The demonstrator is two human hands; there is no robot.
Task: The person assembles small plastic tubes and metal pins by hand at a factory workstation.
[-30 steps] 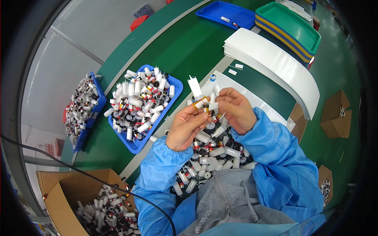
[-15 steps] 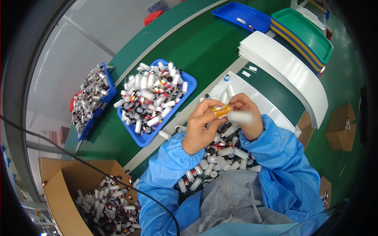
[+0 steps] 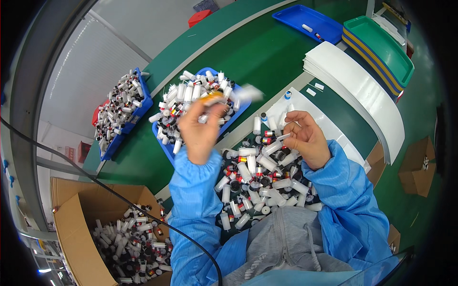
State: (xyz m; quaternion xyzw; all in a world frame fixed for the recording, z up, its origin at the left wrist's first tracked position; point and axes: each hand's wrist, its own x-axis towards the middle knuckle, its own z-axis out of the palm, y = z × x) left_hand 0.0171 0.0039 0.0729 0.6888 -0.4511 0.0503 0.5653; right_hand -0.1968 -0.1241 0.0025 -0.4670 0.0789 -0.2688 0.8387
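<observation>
My left hand (image 3: pixel 198 136) is raised over the near side of the blue tray (image 3: pixel 244 107), its fingers closed around a small yellow-orange item (image 3: pixel 211 98), smeared by motion. A blurred white piece (image 3: pixel 250 93) shows in the air over the tray's right rim; I cannot tell whether anything holds it. Above the pile in front of me, my right hand (image 3: pixel 309 143) pinches a small white piece (image 3: pixel 283 137) between thumb and fingers. Below it lies a heap of white cylinders (image 3: pixel 244 171) with black ends, some with red and yellow bands.
A second filled blue tray (image 3: pixel 147 102) stands at far left. An open cardboard box (image 3: pixel 69 229) of similar pieces is at lower left, crossed by a black cable (image 3: pixel 143 209). White curved sheets (image 3: pixel 358 90) and stacked trays (image 3: pixel 381 47) stand at right.
My left hand has moved left from my right hand to the tray, carrying the yellow-orange item. The blurred white cylinder has left my right hand. The view has shifted slightly.
</observation>
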